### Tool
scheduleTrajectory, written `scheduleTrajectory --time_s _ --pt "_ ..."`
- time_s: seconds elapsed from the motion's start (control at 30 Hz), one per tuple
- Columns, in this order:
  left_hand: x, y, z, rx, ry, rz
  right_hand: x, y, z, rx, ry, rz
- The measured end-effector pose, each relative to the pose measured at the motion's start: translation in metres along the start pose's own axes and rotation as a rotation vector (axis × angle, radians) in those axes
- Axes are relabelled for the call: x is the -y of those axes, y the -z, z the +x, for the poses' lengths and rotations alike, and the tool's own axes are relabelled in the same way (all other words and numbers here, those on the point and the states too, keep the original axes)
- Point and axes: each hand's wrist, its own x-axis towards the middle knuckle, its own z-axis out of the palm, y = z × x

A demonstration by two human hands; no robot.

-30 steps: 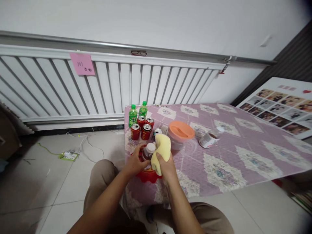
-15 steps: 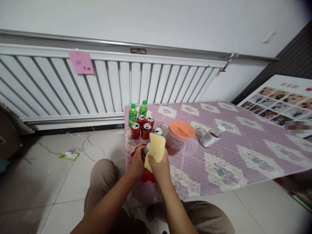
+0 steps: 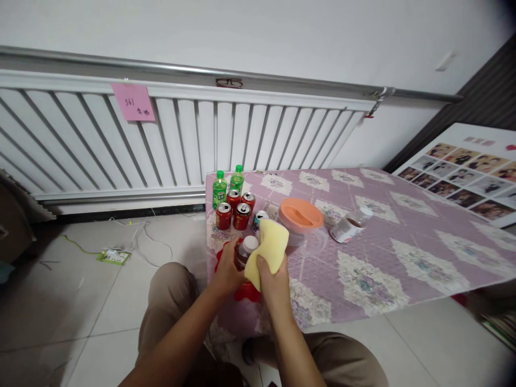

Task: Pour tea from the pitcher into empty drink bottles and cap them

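Note:
My left hand (image 3: 229,271) is wrapped round a bottle (image 3: 248,247) with a white cap and dark contents, held upright over a red item (image 3: 246,292) near the table's front left. Just right of the bottle, my right hand (image 3: 274,285) grips a yellow sponge (image 3: 272,244), thumb on its near face. Behind the hands stand several red cans (image 3: 223,216), a light-coloured can (image 3: 258,219) partly covered by the sponge, and two green bottles (image 3: 219,190). A clear jar with an orange lid (image 3: 301,213) is right of the sponge.
Another bottle (image 3: 347,228) with a white cap lies tilted on the flowered tablecloth (image 3: 363,279). Behind the table runs a white radiator (image 3: 237,123) with glasses (image 3: 229,83) on top. A power strip (image 3: 114,257) and cables are on the floor at the left.
My right hand has moved right with the sponge, away from the bottle, whose cap now shows fully. The left hand stays round the bottle.

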Motion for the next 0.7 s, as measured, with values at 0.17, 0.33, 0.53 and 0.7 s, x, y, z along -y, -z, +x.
scheduleTrajectory --time_s 0.17,0.33,0.53,0.7 --pt "-0.002 -0.004 -0.004 -0.057 -0.114 0.074 0.002 -0.012 -0.004 0.02 0.158 -0.185" --pt "-0.007 -0.004 -0.001 -0.031 0.01 0.03 -0.005 -0.012 0.007 0.032 0.22 -0.19" --pt "-0.014 -0.004 0.001 -0.038 0.047 0.019 -0.011 0.008 0.023 0.025 0.049 -0.041" --pt "-0.012 -0.006 -0.001 -0.071 0.049 0.024 0.012 0.023 0.035 -0.002 0.008 0.075"
